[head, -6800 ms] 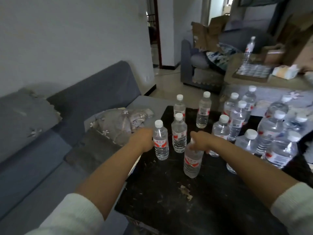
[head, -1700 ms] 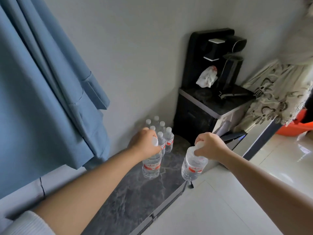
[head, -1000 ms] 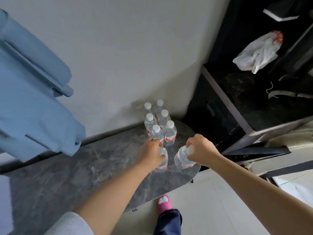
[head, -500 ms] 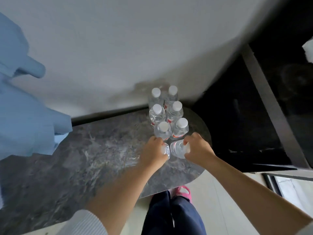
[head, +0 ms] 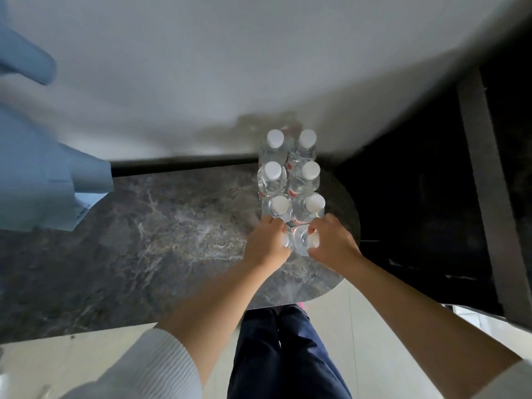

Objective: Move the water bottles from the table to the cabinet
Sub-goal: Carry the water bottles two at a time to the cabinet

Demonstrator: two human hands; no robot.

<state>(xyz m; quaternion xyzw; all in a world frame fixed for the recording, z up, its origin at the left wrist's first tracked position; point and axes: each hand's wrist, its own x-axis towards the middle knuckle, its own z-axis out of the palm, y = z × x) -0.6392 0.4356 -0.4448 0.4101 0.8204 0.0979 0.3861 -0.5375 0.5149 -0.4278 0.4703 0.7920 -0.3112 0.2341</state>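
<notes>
Seen from above, six capped water bottles [head: 290, 180] stand upright in two tight columns of three, just right of the frame's middle, on a dark marbled cabinet top [head: 161, 240] that runs from the left edge to a rounded end at centre right. The far pair of the six sits close against the pale wall [head: 230, 67] that fills the upper part of the frame.

Just below this group, both hands meet over two more bottles. The left hand [head: 266, 244] has its fingers curled over the top of the left bottle [head: 285, 240], of which only a sliver of white cap and clear shoulder shows beside the knuckles. The right hand [head: 334, 244] curls its fingers and thumb round the top of the right bottle [head: 302, 243], whose clear body shows between the two hands. Both bottles seem to rest on the cabinet top, touching the nearest pair of the six, though the hands hide their bases.

A blue curtain [head: 43, 174] hangs at the left edge. A black unit [head: 431, 197] fills the right side. At the bottom centre are dark trousers [head: 282, 355] over a pale floor [head: 359, 326], with a white ribbed sleeve [head: 149, 370] at lower left.
</notes>
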